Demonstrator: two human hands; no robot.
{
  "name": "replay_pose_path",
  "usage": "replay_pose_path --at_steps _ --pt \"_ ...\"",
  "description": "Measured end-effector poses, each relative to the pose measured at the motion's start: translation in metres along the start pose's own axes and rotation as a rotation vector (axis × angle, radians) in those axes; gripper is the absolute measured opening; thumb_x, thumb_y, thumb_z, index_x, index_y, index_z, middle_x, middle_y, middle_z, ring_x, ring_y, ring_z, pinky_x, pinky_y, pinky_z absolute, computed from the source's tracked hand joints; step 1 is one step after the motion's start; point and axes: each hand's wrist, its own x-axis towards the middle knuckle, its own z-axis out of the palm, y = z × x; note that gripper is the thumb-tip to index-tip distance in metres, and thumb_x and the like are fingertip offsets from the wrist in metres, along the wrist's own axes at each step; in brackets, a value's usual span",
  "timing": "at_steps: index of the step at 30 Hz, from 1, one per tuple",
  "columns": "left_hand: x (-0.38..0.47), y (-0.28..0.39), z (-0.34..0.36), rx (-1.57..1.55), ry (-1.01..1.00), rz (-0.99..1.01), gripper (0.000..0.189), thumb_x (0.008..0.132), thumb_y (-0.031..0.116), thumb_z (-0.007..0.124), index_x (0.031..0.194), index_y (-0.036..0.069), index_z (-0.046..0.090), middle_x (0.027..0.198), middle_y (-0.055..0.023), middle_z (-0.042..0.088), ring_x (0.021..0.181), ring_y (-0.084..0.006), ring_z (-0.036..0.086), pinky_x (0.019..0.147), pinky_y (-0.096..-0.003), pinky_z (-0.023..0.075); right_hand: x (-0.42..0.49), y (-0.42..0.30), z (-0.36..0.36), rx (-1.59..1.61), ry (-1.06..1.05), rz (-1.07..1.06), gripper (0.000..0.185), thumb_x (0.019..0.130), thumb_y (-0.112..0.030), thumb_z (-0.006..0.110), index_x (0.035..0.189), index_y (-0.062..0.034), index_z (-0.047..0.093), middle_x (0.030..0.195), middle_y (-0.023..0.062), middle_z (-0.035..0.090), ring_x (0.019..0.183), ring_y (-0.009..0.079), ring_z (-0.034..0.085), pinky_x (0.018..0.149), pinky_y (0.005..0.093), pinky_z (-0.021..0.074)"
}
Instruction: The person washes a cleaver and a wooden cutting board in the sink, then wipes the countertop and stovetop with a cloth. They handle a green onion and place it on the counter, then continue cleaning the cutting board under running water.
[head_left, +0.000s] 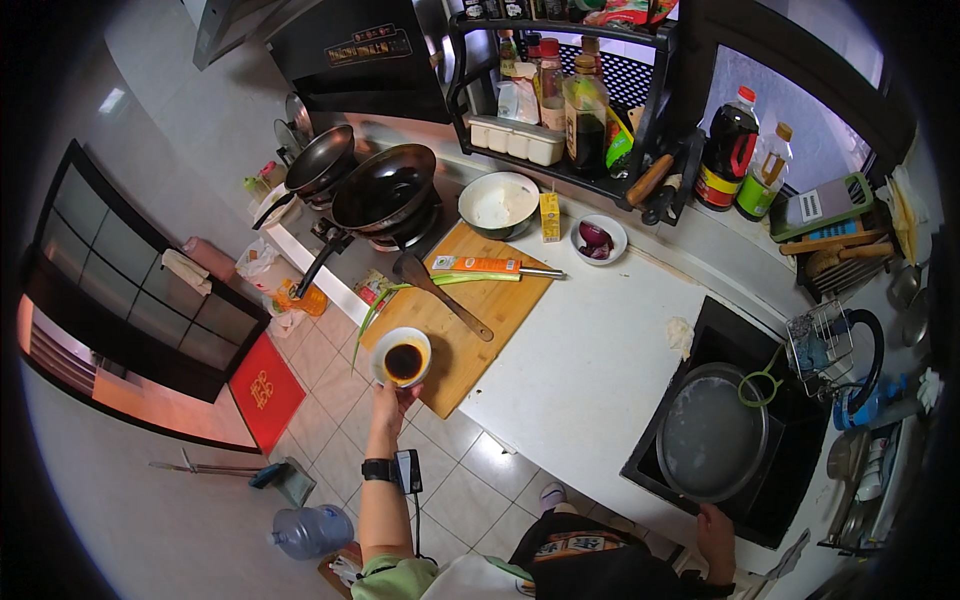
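Note:
My left hand (396, 405) holds a small white bowl (381, 351) with dark brown liquid in it. The bowl is above the near left part of a bamboo cutting board (517, 322). On that board lie a wooden spatula (454, 304), a green onion (480, 278) and a long orange-labelled package (472, 264) beside a metal rod-like handle (546, 273). At the front edge of the black sink (787, 457) is my right hand (716, 536), close to a round dark pan (712, 427). Its fingers are partly hidden, and nothing shows in its grasp.
Two black woks (384, 187) (321, 161) stand on the stove, one handle jutting out. Along the wall are a large bowl (499, 206), a yellow carton (550, 217) and a bowl of red onion (598, 240). A bottle rack (559, 161) rises behind; a water jug (313, 531) lies on the floor.

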Motion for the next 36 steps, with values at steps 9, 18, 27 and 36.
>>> replay_pose_path --at_steps 9,18,27,36 --pt "0.083 0.006 -0.016 -0.116 -0.138 0.004 0.037 0.097 0.019 0.035 0.114 -0.010 0.049 0.102 -0.0205 0.062 0.090 -0.0264 0.064 0.080 -0.0351 0.0554 -0.004 -0.006 0.007 -0.180 0.019 -0.228 0.021 0.085 -0.015 0.056 0.102 -0.0035 0.061 0.096 0.0185 0.064 0.092 0.0347 0.060 0.087 0.0437 0.0437" --pt "0.135 0.002 -0.020 -0.211 -0.266 -0.031 0.031 0.095 0.016 0.046 0.123 0.004 0.051 0.114 -0.0104 0.059 0.102 -0.0232 0.058 0.088 -0.0333 0.0493 -0.021 0.010 0.015 -0.199 0.148 -0.198 0.018 0.086 -0.018 0.054 0.098 -0.0069 0.061 0.091 0.0150 0.065 0.090 0.0327 0.061 0.084 0.0447 0.0457" --pt "-0.035 -0.023 0.114 0.205 -0.027 0.116 0.033 0.095 0.022 0.046 0.123 0.005 0.050 0.116 -0.0096 0.055 0.103 -0.0217 0.054 0.089 -0.0344 0.0460 -0.049 0.121 0.012 -0.164 0.677 -0.015 0.039 0.083 -0.020 0.056 0.120 -0.0088 0.054 0.119 0.0164 0.057 0.109 0.0327 0.053 0.095 0.0474 0.0390" --pt "-0.183 -0.082 0.188 0.332 -0.245 -0.151 0.035 0.095 0.028 0.046 0.124 0.007 0.048 0.118 -0.0087 0.051 0.104 -0.0202 0.050 0.091 -0.0354 0.0427 -0.070 0.327 -0.049 -0.073 0.859 0.867 0.062 0.089 -0.026 0.056 0.144 -0.0178 0.029 0.149 0.0212 0.021 0.135 0.0423 0.021 0.109 0.0502 0.0227"
